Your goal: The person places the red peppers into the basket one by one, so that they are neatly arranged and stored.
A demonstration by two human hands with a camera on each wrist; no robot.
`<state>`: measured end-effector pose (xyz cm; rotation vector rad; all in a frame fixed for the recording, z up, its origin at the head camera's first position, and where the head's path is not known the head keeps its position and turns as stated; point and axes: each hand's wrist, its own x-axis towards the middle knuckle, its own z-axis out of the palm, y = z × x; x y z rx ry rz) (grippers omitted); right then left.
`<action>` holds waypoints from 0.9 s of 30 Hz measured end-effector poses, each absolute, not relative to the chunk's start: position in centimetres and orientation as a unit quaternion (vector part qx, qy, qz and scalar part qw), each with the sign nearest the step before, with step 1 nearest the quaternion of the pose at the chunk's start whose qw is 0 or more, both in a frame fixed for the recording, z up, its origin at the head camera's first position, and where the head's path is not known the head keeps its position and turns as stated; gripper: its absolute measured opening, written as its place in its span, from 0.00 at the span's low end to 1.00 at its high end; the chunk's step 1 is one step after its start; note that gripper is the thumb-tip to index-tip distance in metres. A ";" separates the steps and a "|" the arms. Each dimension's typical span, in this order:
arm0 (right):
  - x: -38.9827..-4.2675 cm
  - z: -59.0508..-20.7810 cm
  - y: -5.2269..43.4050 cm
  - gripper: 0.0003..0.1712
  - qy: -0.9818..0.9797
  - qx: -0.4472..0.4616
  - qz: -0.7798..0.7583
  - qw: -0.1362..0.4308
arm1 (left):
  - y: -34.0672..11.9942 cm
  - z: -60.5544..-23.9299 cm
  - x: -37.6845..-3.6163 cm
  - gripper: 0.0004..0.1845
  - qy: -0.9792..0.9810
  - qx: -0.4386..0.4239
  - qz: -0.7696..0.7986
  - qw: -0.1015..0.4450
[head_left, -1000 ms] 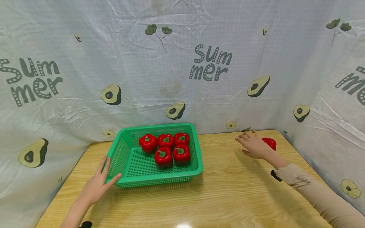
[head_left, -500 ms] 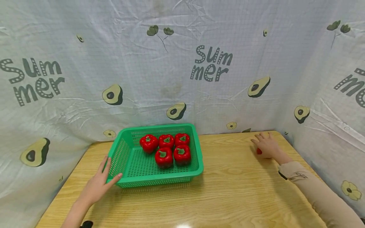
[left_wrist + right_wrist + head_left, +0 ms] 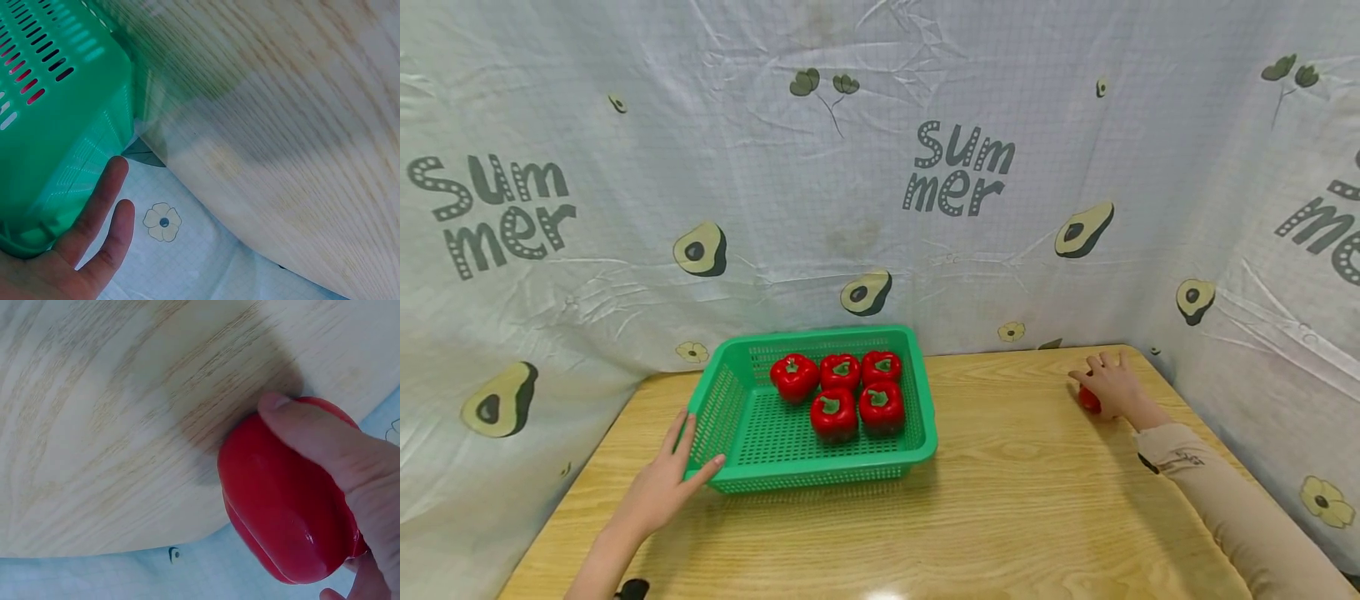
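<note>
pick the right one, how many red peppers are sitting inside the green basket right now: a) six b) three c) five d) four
c: the head view shows five red peppers in the green basket, three in a back row and two in front; a sixth red pepper lies outside it on the table, gripped by the right hand.
</note>
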<state>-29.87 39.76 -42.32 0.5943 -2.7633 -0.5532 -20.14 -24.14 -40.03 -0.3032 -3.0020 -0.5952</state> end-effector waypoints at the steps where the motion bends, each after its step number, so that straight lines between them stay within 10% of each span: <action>1: -29.9 -42.3 39.8 0.39 -0.951 0.204 -0.193 0.130 | -24.1 -40.0 -20.2 0.45 -0.976 -0.098 -0.194 0.033; 27: -27.4 -40.2 36.6 0.43 -0.951 0.219 -0.114 0.187 | -24.1 -39.9 -20.1 0.45 -0.976 -0.092 -0.192 0.035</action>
